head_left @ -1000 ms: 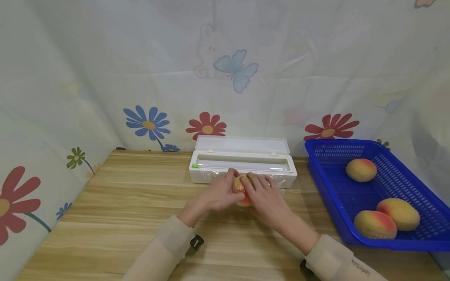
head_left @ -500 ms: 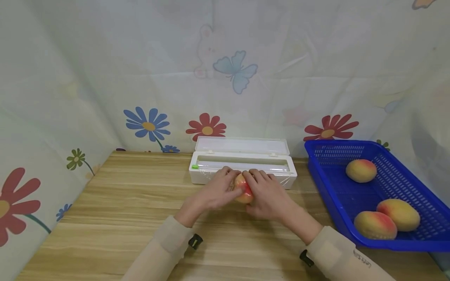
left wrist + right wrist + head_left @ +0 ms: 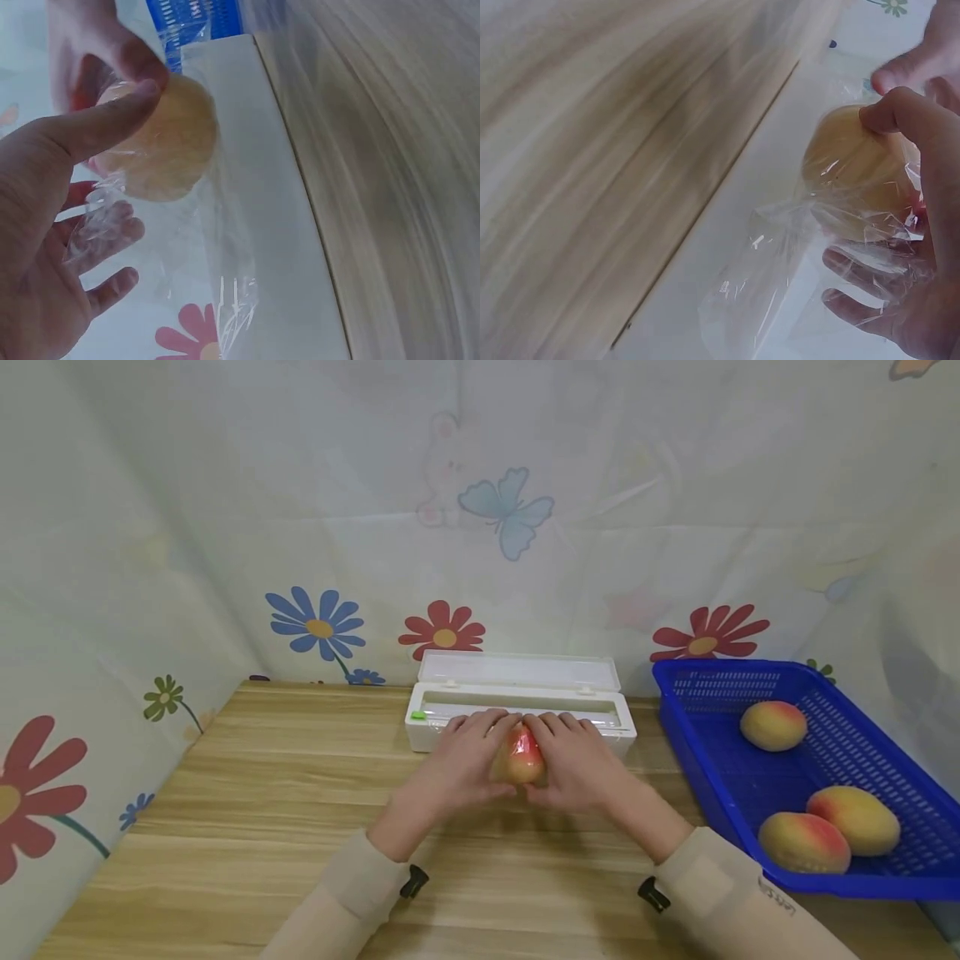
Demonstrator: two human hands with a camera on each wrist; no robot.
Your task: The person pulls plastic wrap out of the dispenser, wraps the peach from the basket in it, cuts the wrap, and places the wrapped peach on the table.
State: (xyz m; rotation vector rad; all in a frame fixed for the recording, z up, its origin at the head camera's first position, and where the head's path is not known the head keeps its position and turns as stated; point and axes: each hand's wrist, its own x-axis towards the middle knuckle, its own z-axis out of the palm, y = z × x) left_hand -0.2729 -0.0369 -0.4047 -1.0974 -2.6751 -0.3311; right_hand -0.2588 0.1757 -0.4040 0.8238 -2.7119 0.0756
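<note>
A yellow mango with a red blush (image 3: 525, 766) is held between both hands, in front of the white cling film box (image 3: 422, 737). Clear cling film (image 3: 757, 262) covers the fruit and stretches back to the box. My left hand (image 3: 459, 768) grips one side, its thumb lying on the fruit in the left wrist view and other fingers under the film. On the other side my right hand (image 3: 576, 764) holds the mango, its thumb pressing the film-covered skin. In the head view both thumbs come close together at the near end of the fruit.
The box lid (image 3: 517, 672) stands raised at the back, with the film roll (image 3: 442, 709) inside. A blue plastic basket (image 3: 693, 781) on the right bears three more mangoes. A patterned curtain (image 3: 360, 510) hangs behind the wooden table (image 3: 300, 793).
The mango has turned in the hands, and more of its red side shows. The hands have shifted slightly toward the box, the left thumb moving off the fruit's top to its near end.
</note>
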